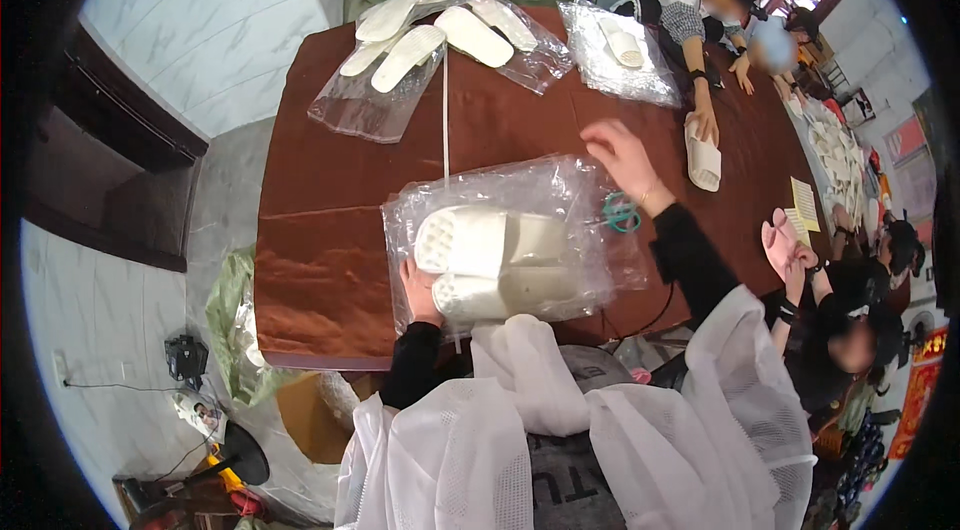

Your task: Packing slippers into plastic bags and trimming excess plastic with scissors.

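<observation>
A pair of cream slippers (470, 245) lies side by side in a clear plastic bag (580, 275) in front of me on the table. My left hand (422, 292) grips the toe end of the nearer slipper at the bag's left side; some of its fingers are hidden. Raised past the bag's far right corner, my right hand (625, 165) is empty, its fingers apart and slightly bent. Below that wrist, at the bag's right edge, is a teal looped thing (622, 213) like scissor handles.
Bagged cream slippers (410, 58) and a stack of clear bags (620, 55) occupy the far side of the brown-covered table (320, 260). Across from me, a co-worker's hand (705, 122) rests on another slipper (703, 165). At right, another person holds pink slippers (778, 242).
</observation>
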Motion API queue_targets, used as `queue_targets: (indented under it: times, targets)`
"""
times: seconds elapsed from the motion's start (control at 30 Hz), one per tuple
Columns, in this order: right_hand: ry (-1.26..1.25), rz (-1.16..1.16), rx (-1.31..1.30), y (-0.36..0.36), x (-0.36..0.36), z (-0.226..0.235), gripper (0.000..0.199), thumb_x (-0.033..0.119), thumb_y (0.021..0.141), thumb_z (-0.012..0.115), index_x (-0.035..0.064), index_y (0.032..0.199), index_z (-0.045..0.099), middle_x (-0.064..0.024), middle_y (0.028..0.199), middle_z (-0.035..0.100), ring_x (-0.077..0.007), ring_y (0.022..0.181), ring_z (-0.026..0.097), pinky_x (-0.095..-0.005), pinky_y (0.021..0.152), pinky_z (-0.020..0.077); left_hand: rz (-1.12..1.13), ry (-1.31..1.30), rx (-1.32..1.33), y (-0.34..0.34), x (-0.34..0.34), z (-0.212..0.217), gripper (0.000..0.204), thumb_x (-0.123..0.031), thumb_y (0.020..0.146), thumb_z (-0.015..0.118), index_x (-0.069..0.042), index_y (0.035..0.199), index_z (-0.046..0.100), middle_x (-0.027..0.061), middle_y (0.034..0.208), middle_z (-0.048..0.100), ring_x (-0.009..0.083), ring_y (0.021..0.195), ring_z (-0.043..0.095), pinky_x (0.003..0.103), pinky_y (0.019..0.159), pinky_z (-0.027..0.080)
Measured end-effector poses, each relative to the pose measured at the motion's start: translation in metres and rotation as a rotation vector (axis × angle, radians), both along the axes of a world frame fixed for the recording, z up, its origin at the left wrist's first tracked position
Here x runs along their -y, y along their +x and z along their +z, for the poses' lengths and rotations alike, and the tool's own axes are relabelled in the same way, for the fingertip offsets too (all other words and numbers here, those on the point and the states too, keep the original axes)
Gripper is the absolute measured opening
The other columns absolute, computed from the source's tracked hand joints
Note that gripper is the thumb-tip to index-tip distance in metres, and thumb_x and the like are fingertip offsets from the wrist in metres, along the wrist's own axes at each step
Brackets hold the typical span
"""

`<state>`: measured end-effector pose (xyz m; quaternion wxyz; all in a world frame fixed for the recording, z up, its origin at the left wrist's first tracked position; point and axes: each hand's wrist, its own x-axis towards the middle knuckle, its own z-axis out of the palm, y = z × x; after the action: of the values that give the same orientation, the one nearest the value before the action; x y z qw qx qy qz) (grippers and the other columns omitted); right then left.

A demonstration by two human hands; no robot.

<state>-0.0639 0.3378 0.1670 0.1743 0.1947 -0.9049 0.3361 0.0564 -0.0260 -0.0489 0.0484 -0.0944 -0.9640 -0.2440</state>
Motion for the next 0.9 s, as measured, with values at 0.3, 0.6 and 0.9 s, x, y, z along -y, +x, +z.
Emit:
queue_targets:
  times: [0.3,0.6,0.9]
  targets:
    - [-0.374,-0.461,0.669,0.115,-0.026,-0.11,0.019,0.018,0.092,0.059,0.0035,0.104,0.062,-0.0082,0.081,0.066,-0.0173,0.07,0.066,-0.0309,0.059,0.0519,0.058,0.121,-0.178,-0.006,0.008,0.016,0.041,-0.011,0.084,0.054,-0.004,0.124,0.055,0.011,0.137,0.05,0.0294,0.133,0.04,0.045,0.108,0.029]
    - [-0.131,-0.389,0.527,0.112,-0.042,-0.134,0.045,0.024,0.084,0.068,0.0023,0.121,0.054,-0.0144,0.099,0.064,-0.0307,0.093,0.061,-0.0394,0.081,0.0492,-0.048,0.355,-0.012,-0.014,0.037,0.057,0.043,0.001,0.083,0.062,-0.001,0.125,0.057,0.0219,0.134,0.053,0.0366,0.124,0.052,0.038,0.103,0.043]
    - [-0.685,0.167,1.085,0.12,-0.05,-0.078,0.043,0.034,0.092,0.062,0.0016,0.12,0.059,-0.012,0.098,0.07,-0.0165,0.076,0.068,-0.0277,0.059,0.0546,0.156,0.383,0.027,0.055,0.016,0.055,0.025,-0.012,0.085,0.066,-0.001,0.107,0.064,0.0161,0.1,0.062,0.0329,0.093,0.06,0.04,0.082,0.049]
